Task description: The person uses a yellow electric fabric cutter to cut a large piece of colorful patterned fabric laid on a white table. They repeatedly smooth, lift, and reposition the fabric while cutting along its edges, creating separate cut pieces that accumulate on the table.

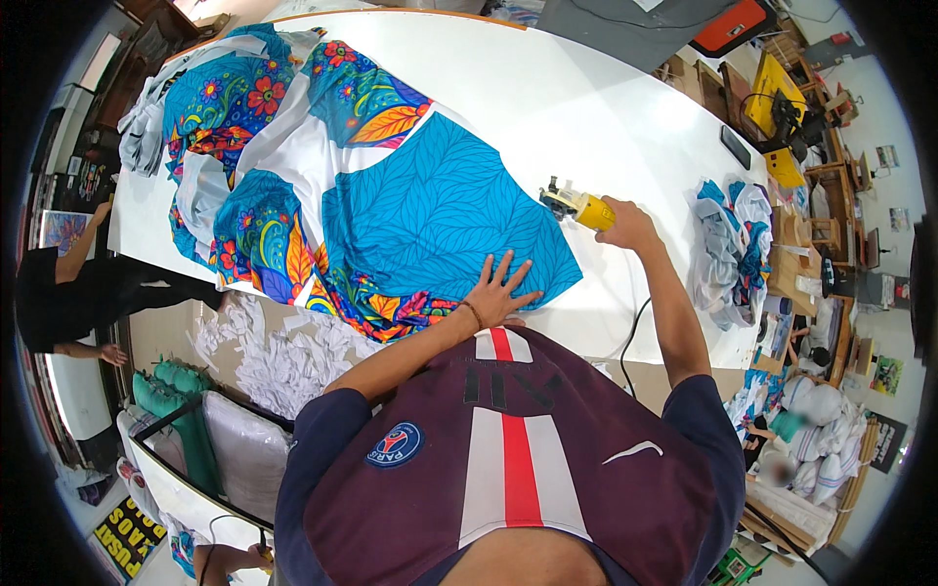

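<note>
Blue leaf-patterned fabric (pixel 430 205) lies spread on the white table. My left hand (pixel 502 293) rests flat near its lower right edge, fingers spread. In my right hand (pixel 627 227) is a yellow handheld electric fabric cutter (pixel 590 210), its metal head at the fabric's right edge. A black cord (pixel 635 337) hangs below my right forearm. Toward the left, the cloth continues into a rumpled pile of colourful floral fabric (pixel 259 210) with white parts. Whether the cutter's blade touches the cloth, I cannot tell.
Crumpled blue and white scraps (pixel 728 249) lie at the table's right end, near a dark phone (pixel 735 146). White offcuts (pixel 264 342) cover the floor on the near left. A person in black (pixel 68 293) stands at the left; other people are at lower right and lower left.
</note>
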`<state>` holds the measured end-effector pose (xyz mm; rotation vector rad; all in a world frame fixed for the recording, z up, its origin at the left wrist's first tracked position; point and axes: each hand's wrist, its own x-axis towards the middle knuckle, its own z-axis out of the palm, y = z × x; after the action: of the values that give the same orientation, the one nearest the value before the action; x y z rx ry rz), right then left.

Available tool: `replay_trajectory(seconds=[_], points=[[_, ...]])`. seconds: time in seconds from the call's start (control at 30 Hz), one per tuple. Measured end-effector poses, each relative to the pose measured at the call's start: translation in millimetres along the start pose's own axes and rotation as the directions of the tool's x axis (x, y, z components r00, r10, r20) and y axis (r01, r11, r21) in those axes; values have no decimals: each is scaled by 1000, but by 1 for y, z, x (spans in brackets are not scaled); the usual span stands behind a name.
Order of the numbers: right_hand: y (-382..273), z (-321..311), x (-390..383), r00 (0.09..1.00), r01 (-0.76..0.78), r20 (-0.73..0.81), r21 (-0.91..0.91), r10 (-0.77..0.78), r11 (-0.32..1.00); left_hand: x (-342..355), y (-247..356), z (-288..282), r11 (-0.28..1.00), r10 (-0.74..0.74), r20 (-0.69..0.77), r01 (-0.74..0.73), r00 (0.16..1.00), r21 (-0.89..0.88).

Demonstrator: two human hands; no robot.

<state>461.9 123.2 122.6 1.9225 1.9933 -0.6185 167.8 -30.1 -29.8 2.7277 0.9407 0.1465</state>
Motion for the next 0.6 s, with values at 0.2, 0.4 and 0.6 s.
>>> replay_trajectory(seconds=[0.2, 0.4, 0.6], points=[[-19, 4, 0, 999, -40, -9, 18, 40, 999, 1, 1, -2, 1000, -4, 2, 4, 1000, -3], [-43, 14, 6, 995, -99, -11, 62, 99, 993, 1, 0, -3, 1000, -5, 18, 6, 1000, -9], [-68, 15, 9, 993, -102, -43, 132, 108, 986, 1, -1, 1, 999, -9, 50, 11, 999, -38]])
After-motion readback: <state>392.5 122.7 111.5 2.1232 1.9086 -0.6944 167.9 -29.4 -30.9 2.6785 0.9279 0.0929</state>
